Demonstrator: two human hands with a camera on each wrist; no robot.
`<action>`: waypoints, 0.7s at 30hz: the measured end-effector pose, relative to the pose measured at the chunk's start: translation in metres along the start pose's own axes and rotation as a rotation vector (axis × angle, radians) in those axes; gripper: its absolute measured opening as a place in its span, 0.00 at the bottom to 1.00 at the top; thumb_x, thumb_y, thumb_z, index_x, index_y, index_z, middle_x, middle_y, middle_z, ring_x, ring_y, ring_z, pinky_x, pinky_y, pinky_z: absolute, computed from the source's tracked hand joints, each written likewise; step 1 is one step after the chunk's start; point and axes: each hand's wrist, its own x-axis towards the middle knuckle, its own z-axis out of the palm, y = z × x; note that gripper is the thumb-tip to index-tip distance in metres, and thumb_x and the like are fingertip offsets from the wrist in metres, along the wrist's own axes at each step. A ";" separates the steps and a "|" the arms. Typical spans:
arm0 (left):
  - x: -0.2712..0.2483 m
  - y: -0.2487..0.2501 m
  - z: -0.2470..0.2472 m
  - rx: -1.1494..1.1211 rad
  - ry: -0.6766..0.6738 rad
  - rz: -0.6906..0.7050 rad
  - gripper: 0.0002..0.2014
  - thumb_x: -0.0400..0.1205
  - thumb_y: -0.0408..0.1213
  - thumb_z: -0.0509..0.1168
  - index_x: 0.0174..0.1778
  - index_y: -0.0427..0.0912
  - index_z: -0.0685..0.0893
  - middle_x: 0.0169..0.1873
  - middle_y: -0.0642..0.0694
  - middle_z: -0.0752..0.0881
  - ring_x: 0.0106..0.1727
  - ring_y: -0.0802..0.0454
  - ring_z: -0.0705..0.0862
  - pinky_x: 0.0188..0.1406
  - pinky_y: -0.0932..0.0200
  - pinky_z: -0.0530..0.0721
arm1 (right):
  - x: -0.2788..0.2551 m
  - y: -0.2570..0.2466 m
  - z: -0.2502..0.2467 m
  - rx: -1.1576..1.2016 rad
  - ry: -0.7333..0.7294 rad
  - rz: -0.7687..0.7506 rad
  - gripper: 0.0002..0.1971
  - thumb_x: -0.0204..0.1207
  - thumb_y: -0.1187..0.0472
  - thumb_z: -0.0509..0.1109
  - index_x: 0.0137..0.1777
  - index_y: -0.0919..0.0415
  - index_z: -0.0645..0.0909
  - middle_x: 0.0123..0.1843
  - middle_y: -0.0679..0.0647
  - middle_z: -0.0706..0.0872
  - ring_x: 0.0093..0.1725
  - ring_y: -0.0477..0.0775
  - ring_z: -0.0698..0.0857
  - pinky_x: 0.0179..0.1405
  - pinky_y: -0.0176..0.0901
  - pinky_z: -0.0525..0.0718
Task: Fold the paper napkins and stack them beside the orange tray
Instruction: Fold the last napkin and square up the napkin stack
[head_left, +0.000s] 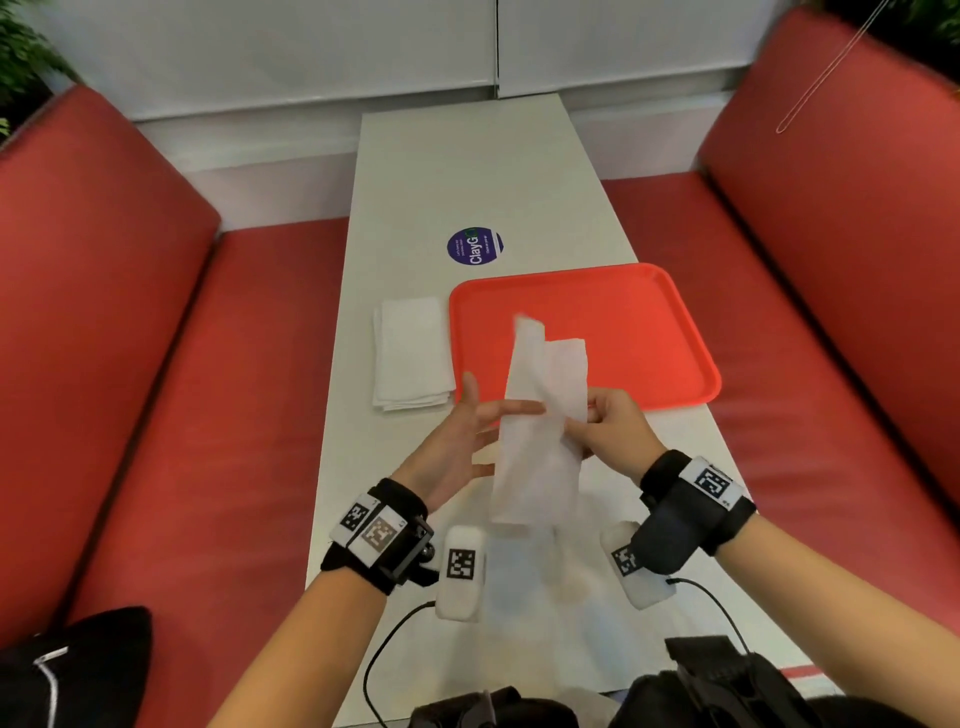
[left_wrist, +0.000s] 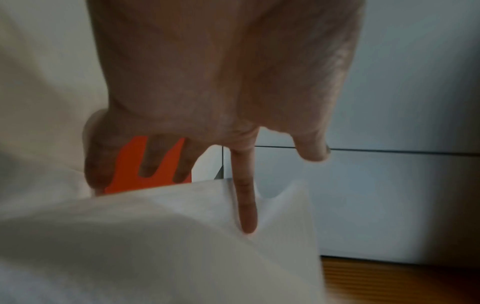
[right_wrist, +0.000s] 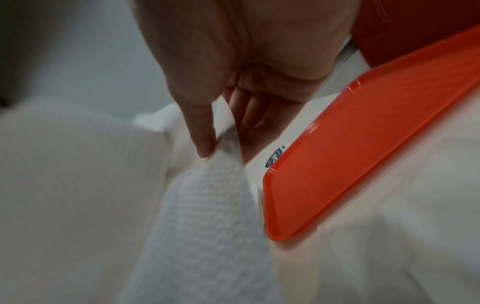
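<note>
A long white paper napkin (head_left: 540, 431) hangs in the air above the table's near half, half folded lengthwise. My right hand (head_left: 605, 423) pinches its right edge between thumb and fingers; in the right wrist view the thumb (right_wrist: 202, 131) presses the textured napkin (right_wrist: 207, 205). My left hand (head_left: 467, 441) is spread, fingers straight, its index finger (left_wrist: 246, 205) laid across the napkin (left_wrist: 155, 236). A stack of folded napkins (head_left: 413, 353) lies on the table just left of the orange tray (head_left: 623, 312).
The narrow white table (head_left: 467, 182) runs between two red bench seats (head_left: 156, 364). A round blue sticker (head_left: 474, 247) lies beyond the tray. Black gear and cables (head_left: 727, 686) crowd the near edge.
</note>
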 end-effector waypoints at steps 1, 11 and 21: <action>0.001 0.000 -0.002 -0.015 -0.007 0.014 0.39 0.78 0.70 0.45 0.65 0.47 0.86 0.65 0.50 0.86 0.68 0.49 0.82 0.68 0.45 0.80 | 0.000 -0.001 0.002 0.033 -0.004 0.012 0.02 0.76 0.70 0.73 0.45 0.65 0.86 0.32 0.55 0.90 0.30 0.51 0.89 0.28 0.45 0.86; 0.023 -0.004 -0.044 0.148 0.277 0.236 0.17 0.74 0.21 0.74 0.58 0.37 0.88 0.61 0.38 0.87 0.47 0.44 0.89 0.49 0.55 0.89 | 0.008 -0.002 0.008 0.191 -0.049 0.149 0.06 0.82 0.65 0.68 0.55 0.66 0.82 0.36 0.64 0.88 0.25 0.55 0.87 0.25 0.43 0.87; 0.095 0.068 -0.156 0.338 0.511 0.254 0.22 0.74 0.22 0.74 0.63 0.43 0.87 0.61 0.49 0.84 0.50 0.58 0.89 0.47 0.63 0.88 | 0.026 0.013 -0.012 0.199 -0.013 0.240 0.09 0.81 0.57 0.70 0.53 0.64 0.81 0.40 0.67 0.91 0.27 0.63 0.88 0.22 0.41 0.82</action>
